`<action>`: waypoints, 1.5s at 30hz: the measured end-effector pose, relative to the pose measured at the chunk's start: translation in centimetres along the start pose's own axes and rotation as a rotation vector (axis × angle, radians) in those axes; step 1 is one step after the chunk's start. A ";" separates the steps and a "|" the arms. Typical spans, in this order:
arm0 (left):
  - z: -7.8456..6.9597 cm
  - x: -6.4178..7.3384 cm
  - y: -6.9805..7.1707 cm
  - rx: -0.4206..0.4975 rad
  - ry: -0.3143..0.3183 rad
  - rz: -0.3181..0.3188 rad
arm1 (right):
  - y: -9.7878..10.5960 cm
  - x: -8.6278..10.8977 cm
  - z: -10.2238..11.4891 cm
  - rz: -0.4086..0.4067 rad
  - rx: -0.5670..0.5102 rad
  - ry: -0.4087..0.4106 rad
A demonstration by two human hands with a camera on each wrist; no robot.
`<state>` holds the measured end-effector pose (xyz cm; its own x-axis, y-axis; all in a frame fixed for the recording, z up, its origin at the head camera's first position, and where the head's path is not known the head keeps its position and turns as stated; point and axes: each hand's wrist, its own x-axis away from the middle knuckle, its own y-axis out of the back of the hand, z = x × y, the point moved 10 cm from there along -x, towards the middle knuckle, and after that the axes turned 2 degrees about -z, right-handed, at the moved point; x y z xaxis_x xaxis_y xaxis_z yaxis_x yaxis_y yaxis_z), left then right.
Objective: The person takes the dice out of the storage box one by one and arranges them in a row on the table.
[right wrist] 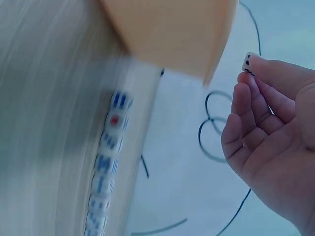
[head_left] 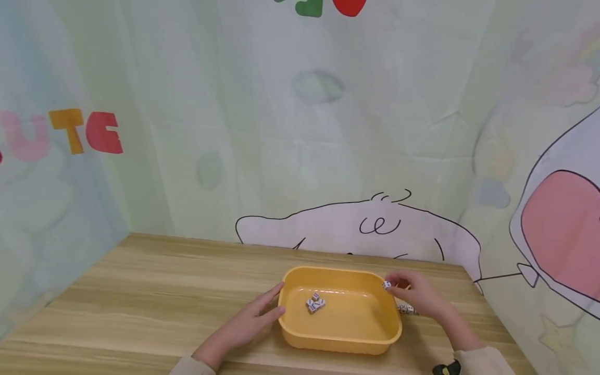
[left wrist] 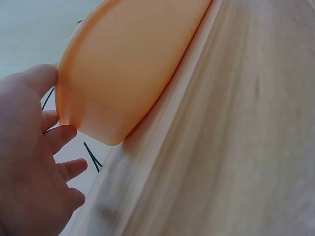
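Observation:
A yellow plastic basin (head_left: 342, 346) stands on the table with several white dice (head_left: 315, 303) clustered at the left of its floor. My left hand (head_left: 250, 323) rests against the basin's left side, thumb and fingertips touching near the rim, also seen in the left wrist view. Between thumb and fingertips my right hand (head_left: 419, 294) pinches one white die (head_left: 386, 285) at the basin's right rim. In the right wrist view, the pinched die (right wrist: 247, 63) shows dark pips. A row of dice (right wrist: 104, 164) lies on the table beside the basin, below that hand.
The wood-grain table (head_left: 140, 302) reaches back to a printed cloth backdrop (head_left: 187, 130) with cartoon figures and letters. Another printed side of the cloth runs along the table's right edge. A dark band (head_left: 447, 368) sits at the right wrist.

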<state>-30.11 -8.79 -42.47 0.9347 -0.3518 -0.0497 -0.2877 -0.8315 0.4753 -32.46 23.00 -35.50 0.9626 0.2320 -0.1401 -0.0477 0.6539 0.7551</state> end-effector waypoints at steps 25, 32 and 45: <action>0.1 -0.1 0.1 0.002 0.002 0.003 | 7.7 4.8 -10.4 -0.096 0.197 -0.124; 0.3 -0.1 0.0 -0.004 0.008 0.003 | 7.7 5.1 -13.6 -0.079 0.225 -0.208; 0.4 -0.1 0.0 -0.001 0.015 0.003 | 7.2 5.2 -15.8 -0.090 0.260 -0.206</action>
<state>-30.33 -8.90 -42.77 0.9371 -0.3474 -0.0348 -0.2900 -0.8300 0.4764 -31.97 40.31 -40.87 0.9948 0.0142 -0.1011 0.0837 0.4536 0.8873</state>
